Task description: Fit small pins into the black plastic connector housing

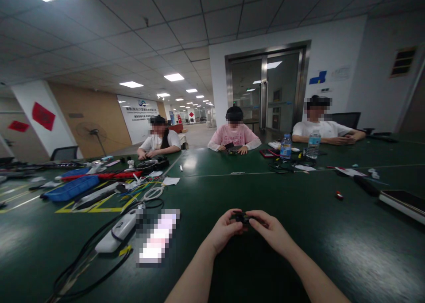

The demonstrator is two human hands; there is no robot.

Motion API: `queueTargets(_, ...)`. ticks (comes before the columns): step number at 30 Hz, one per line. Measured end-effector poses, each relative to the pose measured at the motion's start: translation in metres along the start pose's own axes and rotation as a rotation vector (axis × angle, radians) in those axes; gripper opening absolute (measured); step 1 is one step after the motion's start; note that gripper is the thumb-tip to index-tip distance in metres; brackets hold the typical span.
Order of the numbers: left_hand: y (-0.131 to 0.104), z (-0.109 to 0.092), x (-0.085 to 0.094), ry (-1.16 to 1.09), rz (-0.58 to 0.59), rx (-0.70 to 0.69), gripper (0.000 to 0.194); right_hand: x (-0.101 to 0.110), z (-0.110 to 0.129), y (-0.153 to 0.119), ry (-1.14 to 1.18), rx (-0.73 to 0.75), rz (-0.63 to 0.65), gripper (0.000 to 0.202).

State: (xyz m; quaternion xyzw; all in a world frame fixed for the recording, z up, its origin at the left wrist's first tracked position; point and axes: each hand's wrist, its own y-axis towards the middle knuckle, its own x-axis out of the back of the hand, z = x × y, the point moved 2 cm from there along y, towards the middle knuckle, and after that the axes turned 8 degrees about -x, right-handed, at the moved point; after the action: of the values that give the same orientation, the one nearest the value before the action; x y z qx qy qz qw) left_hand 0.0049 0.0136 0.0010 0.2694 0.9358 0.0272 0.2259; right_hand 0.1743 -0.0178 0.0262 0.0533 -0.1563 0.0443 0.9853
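Observation:
Between my two hands is a small dark object [244, 217], held just above the green table [252, 192]. My left hand [226, 230] has its thumb and fingers closed on the object's left end. The fingers and thumb of my right hand [267, 228] pinch its right end. My fingertips cover much of the object, and its details are too small to tell. To the left of my left hand lies a blurred-out bright rectangle [159, 236], beside a white device [117, 232] with a black cable.
Blue trays [73, 189], cables [153, 193] and tools lie at the left. Two bottles [285, 147] stand beyond my right hand. A small red item [339, 195] and a white-edged box [403, 205] are at the right. Three people sit across the table.

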Motion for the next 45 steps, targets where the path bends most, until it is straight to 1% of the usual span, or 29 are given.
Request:
queueTargets(4,-0.002,-0.002,-0.002,0.013,0.002,0.002,0.049,0.004,-0.005,0.003,0.016,-0.059,-0.059,0.044)
queueTargets(6,-0.002,-0.003,-0.003,0.013,0.003,-0.001,0.047,0.005,-0.008,0.004,0.013,-0.071,-0.063,0.048)
queueTargets(9,-0.002,-0.004,-0.003,0.013,0.004,-0.002,0.046,0.004,-0.007,0.004,-0.007,-0.05,-0.039,0.044)
queueTargets(15,-0.001,-0.003,-0.003,-0.003,0.02,-0.01,0.045,0.001,0.002,0.0,-0.014,0.001,-0.002,0.029)
queueTargets(20,0.0,0.0,-0.001,-0.002,0.006,-0.016,0.046,-0.002,0.002,0.0,0.02,0.018,-0.005,0.03)
queueTargets(23,0.0,0.0,-0.001,-0.003,0.003,-0.014,0.047,-0.003,0.001,0.0,0.023,0.047,-0.014,0.027)
queueTargets(29,-0.001,-0.001,-0.002,0.008,0.022,-0.007,0.044,-0.002,0.002,0.0,-0.02,0.025,0.011,0.024)
queueTargets(34,-0.001,0.001,0.001,0.036,0.018,-0.013,0.043,-0.002,0.004,-0.001,-0.035,-0.009,0.018,0.023)
queueTargets(37,-0.001,0.002,0.003,0.032,0.033,-0.016,0.045,-0.002,0.006,-0.002,-0.051,-0.001,0.035,0.02)
queueTargets(41,0.0,0.003,0.003,0.021,0.034,-0.012,0.051,-0.002,0.005,-0.002,-0.062,0.034,-0.002,0.02)
queueTargets(45,0.001,0.002,0.002,0.029,0.035,-0.011,0.052,-0.002,0.001,-0.001,-0.073,0.047,-0.016,0.025)
